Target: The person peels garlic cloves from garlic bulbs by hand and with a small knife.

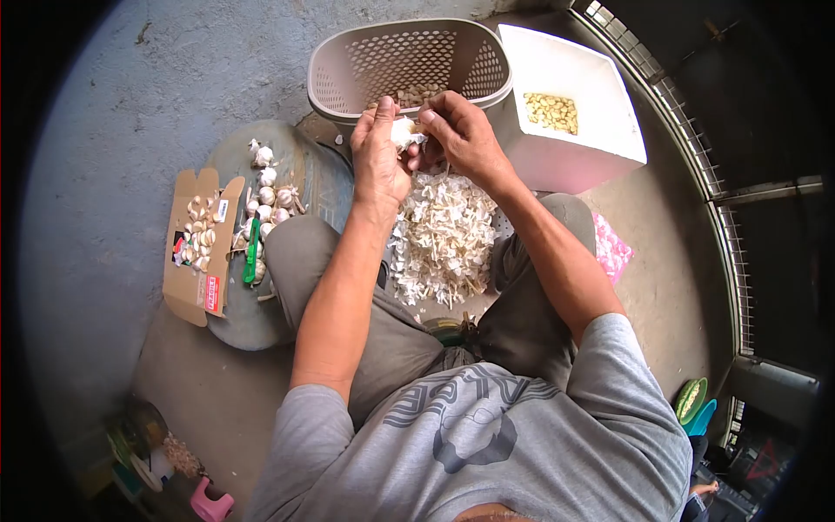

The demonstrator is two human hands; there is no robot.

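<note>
Apparently light garlic bulb, upper centre of frame | left hand closed around it, right hand pinching its edge | likely firm inside, flaky and slippery outside | best gripped by its solid body.

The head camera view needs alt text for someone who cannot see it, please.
A person's left hand and right hand hold garlic above a pile of skins, with a basket and white box ahead.
</note>
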